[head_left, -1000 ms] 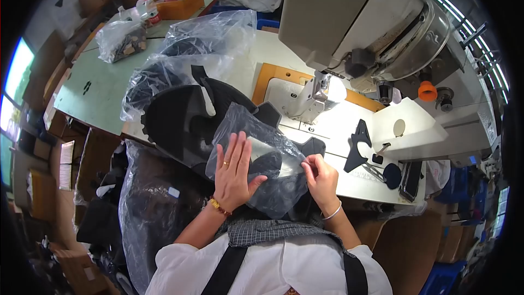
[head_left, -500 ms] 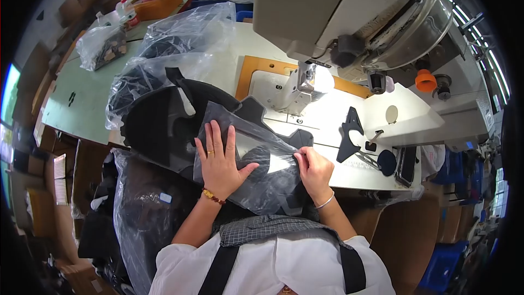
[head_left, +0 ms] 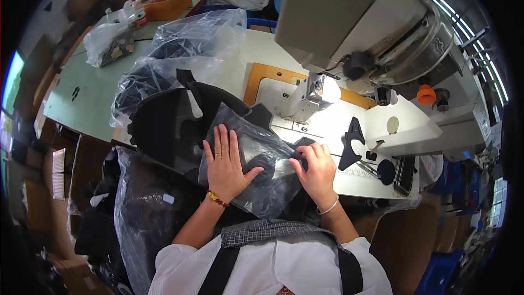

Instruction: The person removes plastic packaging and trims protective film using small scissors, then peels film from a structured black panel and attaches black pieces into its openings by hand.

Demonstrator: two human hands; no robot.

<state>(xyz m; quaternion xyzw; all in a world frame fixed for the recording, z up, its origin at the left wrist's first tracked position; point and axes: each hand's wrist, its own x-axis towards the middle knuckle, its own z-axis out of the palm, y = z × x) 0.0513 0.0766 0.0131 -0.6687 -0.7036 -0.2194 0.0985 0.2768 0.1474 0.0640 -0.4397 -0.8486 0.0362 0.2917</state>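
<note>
A clear plastic bag (head_left: 267,186) with dark pieces inside lies in front of my body, over a large black moulded part (head_left: 161,123). My left hand (head_left: 225,169) rests flat on the bag's left side, its fingers stretched out. At the bag's right edge, my right hand (head_left: 315,172) has thumb and fingers pinched on the plastic. Just beyond the hands stands a sewing machine (head_left: 333,16), its lamp lit over the needle area.
Black cut pieces (head_left: 353,145) and scissors lie on the white table (head_left: 349,183) at the right. More bagged parts (head_left: 185,41) are at the back left. An orange tray (head_left: 168,8) holds thread spools. A large plastic-wrapped bundle (head_left: 147,207) stands at the lower left.
The view has shifted a little. My right hand has moved slightly inward over the bag's right edge, its fingers shifting on the plastic. My left hand stays flat on the bag.
</note>
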